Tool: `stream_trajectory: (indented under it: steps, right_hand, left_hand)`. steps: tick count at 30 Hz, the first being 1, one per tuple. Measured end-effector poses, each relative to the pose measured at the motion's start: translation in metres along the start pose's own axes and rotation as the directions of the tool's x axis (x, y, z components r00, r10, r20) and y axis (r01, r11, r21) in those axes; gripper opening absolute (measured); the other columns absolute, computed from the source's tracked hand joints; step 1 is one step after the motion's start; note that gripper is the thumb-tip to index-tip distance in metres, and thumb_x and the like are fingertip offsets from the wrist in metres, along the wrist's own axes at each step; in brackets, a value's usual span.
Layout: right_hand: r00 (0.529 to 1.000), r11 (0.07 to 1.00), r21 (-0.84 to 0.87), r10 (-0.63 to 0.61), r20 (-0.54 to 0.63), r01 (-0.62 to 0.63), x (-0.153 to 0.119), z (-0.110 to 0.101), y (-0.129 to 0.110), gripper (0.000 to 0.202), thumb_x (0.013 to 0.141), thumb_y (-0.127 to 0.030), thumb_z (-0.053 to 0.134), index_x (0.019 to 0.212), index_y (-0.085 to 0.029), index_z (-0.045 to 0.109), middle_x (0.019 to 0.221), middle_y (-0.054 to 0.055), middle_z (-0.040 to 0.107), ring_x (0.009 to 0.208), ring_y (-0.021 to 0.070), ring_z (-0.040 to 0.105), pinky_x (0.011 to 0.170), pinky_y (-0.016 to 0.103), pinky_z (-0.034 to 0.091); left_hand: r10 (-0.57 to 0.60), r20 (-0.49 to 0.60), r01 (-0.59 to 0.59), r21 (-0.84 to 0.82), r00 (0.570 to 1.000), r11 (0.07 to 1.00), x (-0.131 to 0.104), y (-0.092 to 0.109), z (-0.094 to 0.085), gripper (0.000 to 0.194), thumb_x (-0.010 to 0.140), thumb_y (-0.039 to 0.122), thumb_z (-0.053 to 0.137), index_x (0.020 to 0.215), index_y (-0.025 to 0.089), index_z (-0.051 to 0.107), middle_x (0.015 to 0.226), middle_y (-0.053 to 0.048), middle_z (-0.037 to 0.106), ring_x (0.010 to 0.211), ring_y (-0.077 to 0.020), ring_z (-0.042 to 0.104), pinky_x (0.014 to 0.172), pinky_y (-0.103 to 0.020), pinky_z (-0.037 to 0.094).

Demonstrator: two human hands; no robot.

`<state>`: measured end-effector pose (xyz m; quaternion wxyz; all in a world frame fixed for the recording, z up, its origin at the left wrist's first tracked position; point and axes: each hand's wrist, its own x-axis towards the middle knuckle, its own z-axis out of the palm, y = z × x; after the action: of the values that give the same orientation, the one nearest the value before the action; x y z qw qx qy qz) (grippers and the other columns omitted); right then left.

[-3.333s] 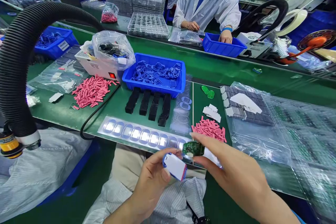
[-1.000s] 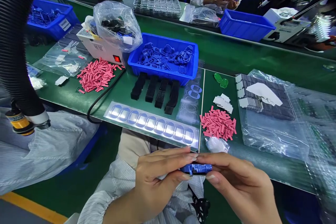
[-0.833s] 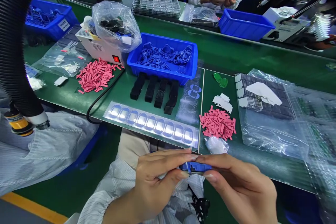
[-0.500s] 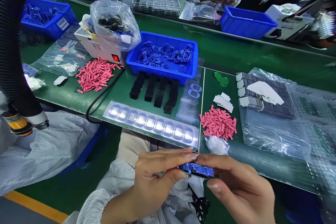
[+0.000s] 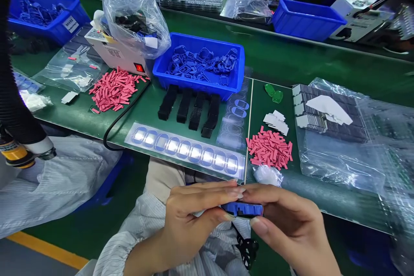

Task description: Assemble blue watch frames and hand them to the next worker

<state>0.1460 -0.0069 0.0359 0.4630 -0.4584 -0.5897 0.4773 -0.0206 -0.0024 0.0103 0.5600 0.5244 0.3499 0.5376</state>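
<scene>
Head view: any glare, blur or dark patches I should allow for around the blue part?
Head view: glare whitens ovals on the film strip and streaks the clear bag; the top right corner is near black; the blue part is legible, its underside dark.

Bin [image 5: 237,79] behind film strip [image 5: 184,149]; frames [image 5: 203,64] in bin.

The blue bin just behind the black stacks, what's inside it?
The bin holds a loose heap of blue plastic frames, with some of its bottom showing toward the front. Whatever lies under the heap is covered, so I can't tell.
</scene>
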Motion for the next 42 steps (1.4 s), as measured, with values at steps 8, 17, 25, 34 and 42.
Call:
stream_trajectory:
  steps: [8,17,25,34,42]
  right_hand:
    - [0.998,1.000,0.015,-0.019,-0.057,0.020,0.000,0.003,0.000,0.014,0.078,-0.018,0.069,0.090,-0.026,0.072,0.081,0.003,0.077,0.070,0.0161,0.073,0.063,0.018,0.060]
    - [0.971,0.959,0.159,0.240,-0.016,-0.235,-0.001,0.001,0.014,0.011,0.083,-0.035,0.066,0.087,-0.025,0.068,0.060,-0.002,0.070,0.048,0.0094,0.062,0.046,0.014,0.049]
    - [0.986,0.982,0.112,0.157,-0.050,-0.150,-0.004,0.000,0.016,0.014,0.085,-0.041,0.062,0.088,-0.027,0.067,0.065,-0.003,0.070,0.053,0.0076,0.061,0.049,0.012,0.048]
    - [0.973,0.945,-0.243,-0.230,-0.022,0.218,-0.018,-0.010,0.022,0.045,0.076,-0.022,0.073,0.119,-0.030,0.061,0.102,0.003,0.071,0.093,0.0183,0.066,0.075,0.026,0.059]
    - [0.956,0.920,-0.266,-0.293,0.020,0.287,-0.013,-0.014,0.019,0.037,0.082,-0.024,0.067,0.118,-0.029,0.063,0.101,0.005,0.070,0.091,0.0204,0.067,0.073,0.032,0.059]
  left_hand:
    - [0.099,0.055,-0.102,0.059,0.994,0.993,0.001,-0.001,-0.001,0.034,0.083,0.014,0.063,0.112,0.031,0.067,0.101,0.000,0.076,0.099,-0.0205,0.070,0.089,-0.032,0.058]
    - [-0.118,0.051,0.120,-0.029,0.992,0.992,0.002,-0.005,-0.001,0.051,0.065,0.027,0.081,0.114,0.032,0.067,0.108,0.000,0.075,0.099,-0.0189,0.070,0.089,-0.023,0.056]
    - [-0.027,0.064,0.026,0.018,0.998,0.999,0.002,-0.011,-0.002,0.049,0.065,0.014,0.080,0.110,0.030,0.069,0.107,-0.001,0.076,0.098,-0.0186,0.070,0.089,-0.027,0.056]
    - [0.014,0.007,-0.014,-0.003,1.000,1.000,0.000,-0.009,-0.001,0.045,0.064,0.017,0.081,0.106,0.030,0.071,0.100,-0.001,0.077,0.093,-0.0169,0.072,0.085,-0.023,0.058]
    - [0.057,0.022,-0.057,-0.014,0.998,0.998,0.001,-0.011,0.002,0.045,0.065,0.017,0.080,0.106,0.033,0.071,0.099,0.000,0.078,0.091,-0.0174,0.072,0.083,-0.025,0.059]
